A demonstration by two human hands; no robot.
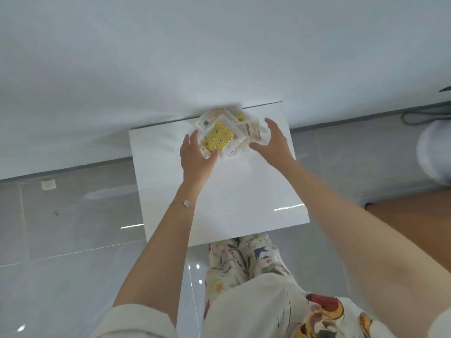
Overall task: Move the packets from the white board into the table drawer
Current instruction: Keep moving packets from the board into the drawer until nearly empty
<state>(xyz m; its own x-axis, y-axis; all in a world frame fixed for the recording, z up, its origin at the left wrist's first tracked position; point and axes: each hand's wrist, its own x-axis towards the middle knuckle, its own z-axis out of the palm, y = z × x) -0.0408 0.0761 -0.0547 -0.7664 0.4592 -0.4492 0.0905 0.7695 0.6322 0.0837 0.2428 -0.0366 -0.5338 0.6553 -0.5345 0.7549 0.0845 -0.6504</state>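
At far edge of white board (219, 191), packets (220, 137) are sitting piled. Left hand (195, 157) is gripping pile's near corner; right hand (275, 142) is hovering spread, empty. Advice: cup both sides, lift as 1 stack. Drawer not visible.

White board (219, 191) carries packets (220, 137), far edge.

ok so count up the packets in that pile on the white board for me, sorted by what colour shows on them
Packets with a yellow patterned face: 2, the front one and one behind it.
Packets showing a white printed face: at least 2, one at the right and one at the back left.
Total: at least 4; the pile overlaps and is blurred, so more may be hidden.
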